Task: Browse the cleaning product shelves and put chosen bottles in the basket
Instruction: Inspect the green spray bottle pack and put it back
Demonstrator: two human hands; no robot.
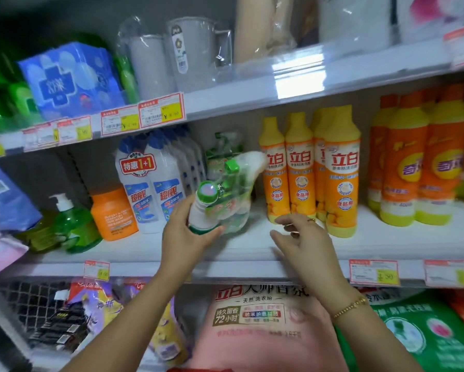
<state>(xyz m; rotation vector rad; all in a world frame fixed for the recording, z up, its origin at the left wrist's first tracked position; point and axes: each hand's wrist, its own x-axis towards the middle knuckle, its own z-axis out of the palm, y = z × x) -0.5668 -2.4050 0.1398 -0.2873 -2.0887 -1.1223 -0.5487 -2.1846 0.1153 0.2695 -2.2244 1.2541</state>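
Note:
My left hand [184, 237] grips a white bottle with a green cap [208, 194], bundled in clear plastic with a green-topped spray bottle [233, 170]. The pack is tilted toward me over the middle shelf [252, 248]. My right hand [303, 237] hovers just right of the pack, fingers loosely spread and holding nothing. Orange-and-yellow dish soap bottles [340, 173] stand directly behind it. The basket is not in view.
White twin-pack cleaner bottles [150, 183], an orange tub [113, 213] and a green pump bottle [67, 224] stand left of the pack. More orange bottles [413, 167] fill the right. Detergent bags [265, 318] lie on the shelf below. Cups [188, 49] sit above.

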